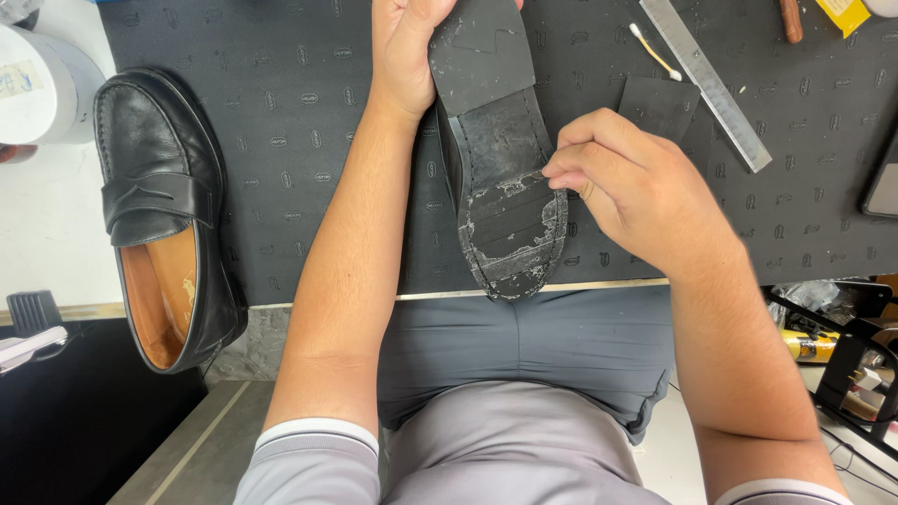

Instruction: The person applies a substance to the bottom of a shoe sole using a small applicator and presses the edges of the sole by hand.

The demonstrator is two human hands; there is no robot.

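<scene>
A black shoe [500,159] lies sole up over the near edge of the dark rubber mat [299,112], its worn sole scuffed with whitish glue residue. My left hand [404,51] grips the shoe at its heel end, at the top of the view. My right hand [625,182] is at the sole's right edge, thumb and forefinger pinched on a thin bit of the sole layer. The matching black loafer [164,215] stands upright on the left, its tan lining showing.
A metal ruler [716,84], a cotton swab [653,51] and a black rubber sole piece [659,105] lie on the mat to the right. A white cylindrical container [37,89] stands far left. A dark rack with small bottles [847,351] sits low on the right.
</scene>
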